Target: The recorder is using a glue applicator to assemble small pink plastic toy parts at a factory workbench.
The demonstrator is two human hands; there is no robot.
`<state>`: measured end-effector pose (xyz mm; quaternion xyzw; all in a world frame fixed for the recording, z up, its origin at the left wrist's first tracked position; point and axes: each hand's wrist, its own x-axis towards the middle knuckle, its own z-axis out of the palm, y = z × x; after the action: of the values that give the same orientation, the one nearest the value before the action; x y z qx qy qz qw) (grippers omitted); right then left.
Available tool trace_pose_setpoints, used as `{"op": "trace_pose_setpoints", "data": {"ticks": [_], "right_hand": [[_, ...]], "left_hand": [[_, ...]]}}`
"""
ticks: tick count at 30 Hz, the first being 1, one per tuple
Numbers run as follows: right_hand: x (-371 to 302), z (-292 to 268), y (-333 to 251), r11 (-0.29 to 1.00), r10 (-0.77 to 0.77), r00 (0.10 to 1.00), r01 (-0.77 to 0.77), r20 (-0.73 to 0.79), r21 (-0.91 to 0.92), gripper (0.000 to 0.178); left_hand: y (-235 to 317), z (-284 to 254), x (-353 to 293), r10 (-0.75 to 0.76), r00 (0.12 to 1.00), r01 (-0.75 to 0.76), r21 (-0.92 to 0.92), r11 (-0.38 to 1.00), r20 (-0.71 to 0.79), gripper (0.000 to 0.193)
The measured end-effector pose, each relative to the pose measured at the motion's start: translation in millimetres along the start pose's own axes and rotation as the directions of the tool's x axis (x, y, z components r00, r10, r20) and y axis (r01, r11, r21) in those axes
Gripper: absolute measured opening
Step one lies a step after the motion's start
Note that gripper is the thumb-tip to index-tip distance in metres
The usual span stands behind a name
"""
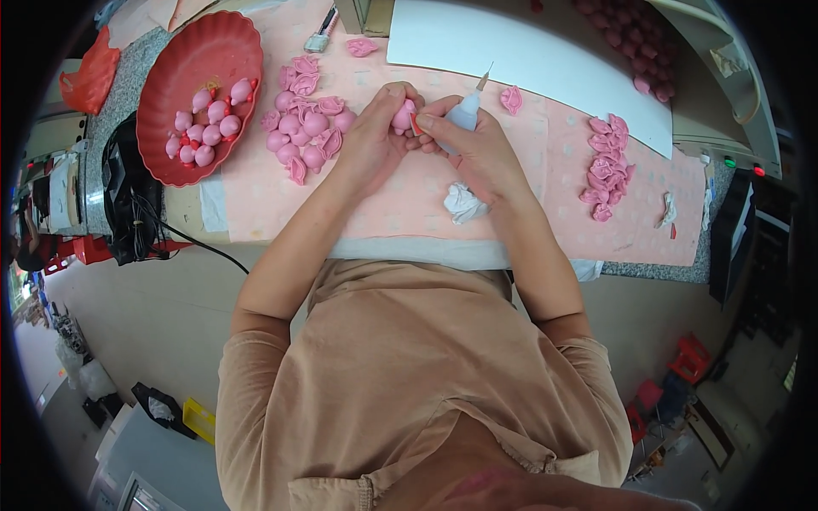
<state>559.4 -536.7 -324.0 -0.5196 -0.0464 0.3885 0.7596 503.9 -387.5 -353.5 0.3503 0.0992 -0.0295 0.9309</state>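
Note:
Between the fingers of my left hand (379,128) sits a small pink ball-shaped piece (403,117), gripped near the middle of the table. My right hand (477,149) is closed around a translucent squeeze bottle (464,112) whose thin needle tip points up and away from me. The right thumb and fingers also pinch a small red piece (416,125) against the pink ball. Just left of my left hand lies a cluster of pink balls (294,132) mixed with pink flower-like pieces (300,77). A crumpled white tissue (464,204) rests below my right hand.
A red scalloped bowl (162,94) at the left holds several pink balls with red parts. More pink flower-like pieces (607,166) lie to the right. A white board (528,64) spans the back, near a dark red heap (630,43). A brush-like tool (321,38) lies at the back.

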Motion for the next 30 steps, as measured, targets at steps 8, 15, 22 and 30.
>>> {"op": "trace_pose_setpoints", "data": {"ticks": [8, 15, 22, 30], "right_hand": [[-0.1, -0.8, -1.6, 1.0, 0.025, 0.999, -0.026, 0.029, 0.014, 0.014], [0.1, -1.9, -1.6, 0.999, 0.034, 0.999, -0.034, 0.007, 0.02, 0.014], [-1.5, -2.4, -1.7, 0.999, 0.039, 0.999, -0.039, 0.014, 0.006, 0.014], [-0.9, -1.7, -3.7, 0.997, 0.081, 0.995, -0.081, 0.053, -0.007, 0.015]], "left_hand": [[-0.7, -0.6, -0.2, -0.001, 1.0, 0.002, 0.024, 1.0, -0.012, 0.023], [-1.5, 2.9, -1.1, 0.017, 1.0, -0.016, 0.052, 0.999, -0.023, 0.022], [-1.9, 2.2, -2.2, 0.02, 0.999, -0.017, 0.074, 0.997, -0.046, 0.022], [-0.6, 0.2, -0.7, 0.012, 0.999, -0.01, 0.051, 0.999, -0.035, 0.021]]}}
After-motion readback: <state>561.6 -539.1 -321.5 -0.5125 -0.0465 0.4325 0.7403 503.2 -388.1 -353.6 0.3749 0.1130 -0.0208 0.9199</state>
